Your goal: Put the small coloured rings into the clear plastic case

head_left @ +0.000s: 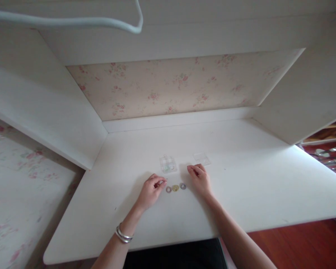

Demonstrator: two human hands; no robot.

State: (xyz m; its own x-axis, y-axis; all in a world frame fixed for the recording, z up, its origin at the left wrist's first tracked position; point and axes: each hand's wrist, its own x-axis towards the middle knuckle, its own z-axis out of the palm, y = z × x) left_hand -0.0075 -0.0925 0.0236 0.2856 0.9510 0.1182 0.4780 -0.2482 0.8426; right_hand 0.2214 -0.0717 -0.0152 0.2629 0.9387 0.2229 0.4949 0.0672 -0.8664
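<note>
Pinched between the thumb and forefinger of my left hand (152,189) is a tiny yellowish-green thing, too small to make out. Just right of those fingertips, small ring-shaped pieces lie in a row: a pinkish ring (168,189), a cluster of yellow rings (175,188) and a grey-purple ring (183,185). Behind them stands a clear compartment box (168,164) with greenish rings in its front part. My right hand (199,178) rests on the table with its fingers curled together; whether they hold anything is hidden. A clear flat lid (201,158) lies just beyond it.
The white table (240,186) has a raised back edge (179,118) and side panels (294,82) left and right. A white cable or rod (100,23) crosses the top left. Shiny objects (333,158) stand off the table's right side.
</note>
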